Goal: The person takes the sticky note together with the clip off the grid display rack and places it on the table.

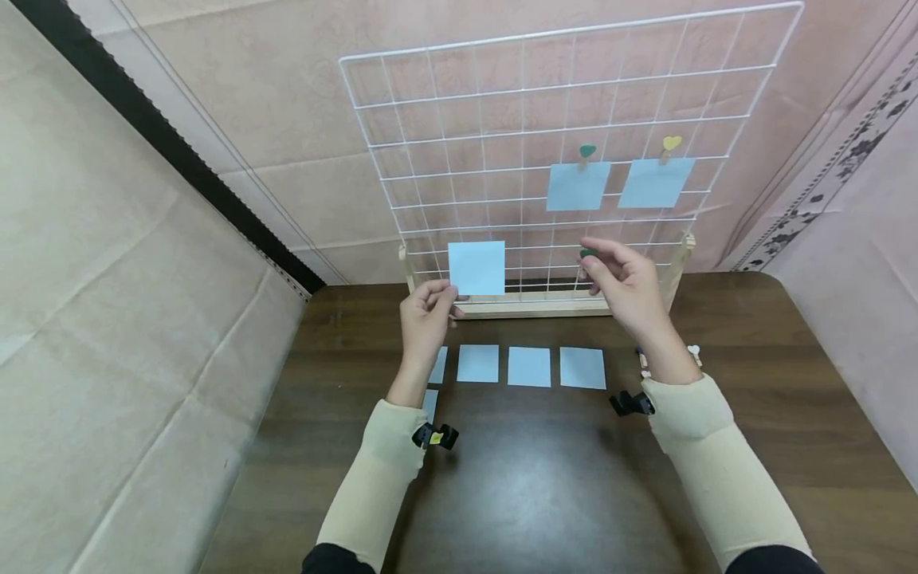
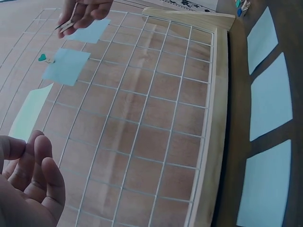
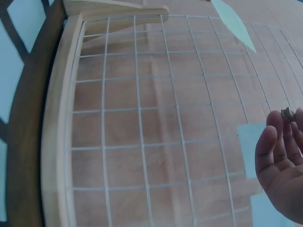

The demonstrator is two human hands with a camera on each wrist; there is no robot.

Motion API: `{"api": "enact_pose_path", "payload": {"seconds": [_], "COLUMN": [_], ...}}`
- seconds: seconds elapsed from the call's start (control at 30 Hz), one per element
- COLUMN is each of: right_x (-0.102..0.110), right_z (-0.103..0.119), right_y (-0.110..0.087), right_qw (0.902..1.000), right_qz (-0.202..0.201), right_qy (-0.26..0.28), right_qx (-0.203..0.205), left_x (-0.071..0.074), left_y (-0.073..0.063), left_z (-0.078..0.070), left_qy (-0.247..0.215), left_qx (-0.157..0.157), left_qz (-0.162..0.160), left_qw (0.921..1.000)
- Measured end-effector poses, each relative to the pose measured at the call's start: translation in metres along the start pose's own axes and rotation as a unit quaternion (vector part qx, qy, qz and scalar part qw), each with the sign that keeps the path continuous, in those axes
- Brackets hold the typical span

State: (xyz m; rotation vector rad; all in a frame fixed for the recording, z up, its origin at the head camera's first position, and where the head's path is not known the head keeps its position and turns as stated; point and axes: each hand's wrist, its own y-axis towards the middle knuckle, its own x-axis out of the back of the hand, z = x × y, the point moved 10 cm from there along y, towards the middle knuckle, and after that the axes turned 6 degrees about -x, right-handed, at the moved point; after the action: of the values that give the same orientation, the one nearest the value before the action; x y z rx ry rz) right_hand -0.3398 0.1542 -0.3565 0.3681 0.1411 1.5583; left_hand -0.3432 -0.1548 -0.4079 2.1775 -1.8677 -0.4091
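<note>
My left hand [image 1: 428, 315] pinches a light blue square paper note [image 1: 476, 267] by its lower left corner, in front of the lower part of a white wire grid panel [image 1: 574, 32]. Between thumb and fingers, my right hand [image 1: 631, 291] holds a small clothespin with a green heart [image 1: 587, 253], seen edge-on as a small clip [image 3: 288, 115] in the right wrist view. Two blue notes hang higher on the grid at the right: one note [image 1: 578, 190] under a green heart clothespin [image 1: 587, 150], another note [image 1: 656, 185] under a yellow heart clothespin [image 1: 671, 143].
A wooden stand [image 1: 531, 309] holds the grid upright at the back of the brown table [image 1: 538, 478]. In front lie several blue notes [image 1: 529, 367], some partly behind my left forearm. Small clothespins [image 1: 694, 351] lie by my right wrist, partly covered. Pale cloth hangs around.
</note>
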Motion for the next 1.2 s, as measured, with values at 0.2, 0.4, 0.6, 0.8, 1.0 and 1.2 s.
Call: {"api": "enact_pose_path", "payload": {"seconds": [0.2,0.4,0.6,0.8,1.0,1.2], "right_x": [0.018,0.035,0.043,0.049,0.058,0.076], "right_z": [-0.021,-0.041,-0.056,-0.077,-0.096,-0.112], "right_y": [-0.019,-0.032,-0.042,-0.054,-0.064,-0.073], "right_qw": [0.9997,0.9986,0.9975,0.9957,0.9932,0.9896], "right_qz": [-0.014,-0.036,-0.039,-0.052,-0.063,-0.087], "right_qy": [-0.001,0.0,0.036,0.004,-0.017,0.035], "right_qx": [-0.02,-0.038,-0.047,-0.077,-0.097,-0.108], "left_x": [0.013,0.02,0.02,0.021,0.023,0.03], "left_y": [-0.011,-0.022,-0.035,-0.051,-0.066,-0.077], "left_z": [0.01,0.027,0.041,0.057,0.068,0.072], "left_qy": [-0.003,-0.015,-0.009,-0.003,-0.001,0.003], "left_qx": [0.01,0.042,0.059,0.084,0.104,0.107], "left_qz": [-0.015,-0.027,-0.025,-0.03,-0.037,-0.05], "left_qw": [0.9998,0.9986,0.9979,0.996,0.9939,0.993]}}
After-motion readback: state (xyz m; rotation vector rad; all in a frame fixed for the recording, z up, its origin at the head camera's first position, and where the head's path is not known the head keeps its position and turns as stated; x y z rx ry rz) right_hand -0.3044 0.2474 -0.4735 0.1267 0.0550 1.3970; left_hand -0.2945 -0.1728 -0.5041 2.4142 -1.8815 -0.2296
